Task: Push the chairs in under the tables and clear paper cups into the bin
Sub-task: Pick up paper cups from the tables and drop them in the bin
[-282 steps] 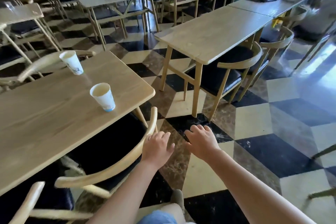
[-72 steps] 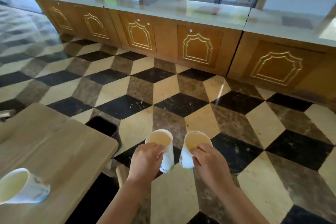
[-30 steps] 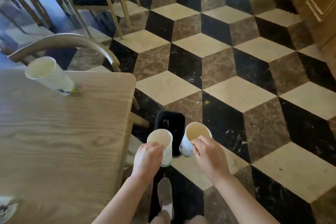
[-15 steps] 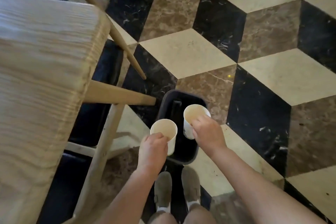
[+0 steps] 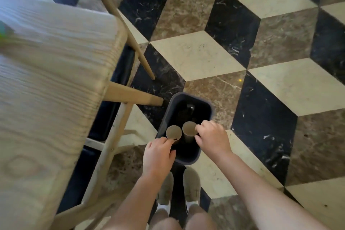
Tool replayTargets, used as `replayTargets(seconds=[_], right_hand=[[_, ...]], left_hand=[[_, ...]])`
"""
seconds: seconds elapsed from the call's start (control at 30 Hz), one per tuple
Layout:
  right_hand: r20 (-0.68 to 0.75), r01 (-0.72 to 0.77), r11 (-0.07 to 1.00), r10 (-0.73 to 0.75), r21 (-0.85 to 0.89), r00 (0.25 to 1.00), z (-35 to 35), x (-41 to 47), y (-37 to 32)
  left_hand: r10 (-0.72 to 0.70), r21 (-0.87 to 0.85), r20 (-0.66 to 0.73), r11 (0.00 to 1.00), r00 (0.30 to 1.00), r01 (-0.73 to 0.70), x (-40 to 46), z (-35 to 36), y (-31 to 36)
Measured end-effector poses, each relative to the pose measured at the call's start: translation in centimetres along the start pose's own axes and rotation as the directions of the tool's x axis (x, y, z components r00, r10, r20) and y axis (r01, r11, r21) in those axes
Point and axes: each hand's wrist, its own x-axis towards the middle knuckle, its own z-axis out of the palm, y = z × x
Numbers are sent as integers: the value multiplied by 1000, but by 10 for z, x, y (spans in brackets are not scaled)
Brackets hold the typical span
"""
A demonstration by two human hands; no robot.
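Over the dark bin [image 5: 187, 158] beside the table [image 5: 46, 80], the left hand [image 5: 158, 155] and right hand [image 5: 212, 139] each pinched the rim of 1 of 2 paper cups [image 5: 174, 132] (both upright inside the bin's mouth), so dropping them remained.

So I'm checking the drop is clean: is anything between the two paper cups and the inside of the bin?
Nothing visible is. Both paper cups already sit within the bin's open mouth, the left hand and right hand at their rims. The table leg ends beside the bin, outside it.
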Motion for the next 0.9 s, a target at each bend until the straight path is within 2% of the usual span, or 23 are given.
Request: replayTargets(seconds=[0.17,0.27,0.43,0.73,0.9], right_hand=[[-29,78,997,-78,-21,997,-106,-46,-52],[-106,156,987,-159,-36,982,-163,-71,-86],[-152,284,956,-291,-67,945,-225,-99,-140],[-179,517,839,-542,-168,821,-266,-90,-219],[-182,607,771,-636,-193,750,-269,-62,-261]], left_hand=[[-50,-11,-79,999,996,49,-57,-98,47],[-30,4,-153,1000,988,31,-87,-152,67],[-44,-30,-341,999,939,36,-132,-221,82],[-205,-33,-597,972,776,231,-198,-280,40],[-296,-45,-659,933,692,357,-222,-293,-10]])
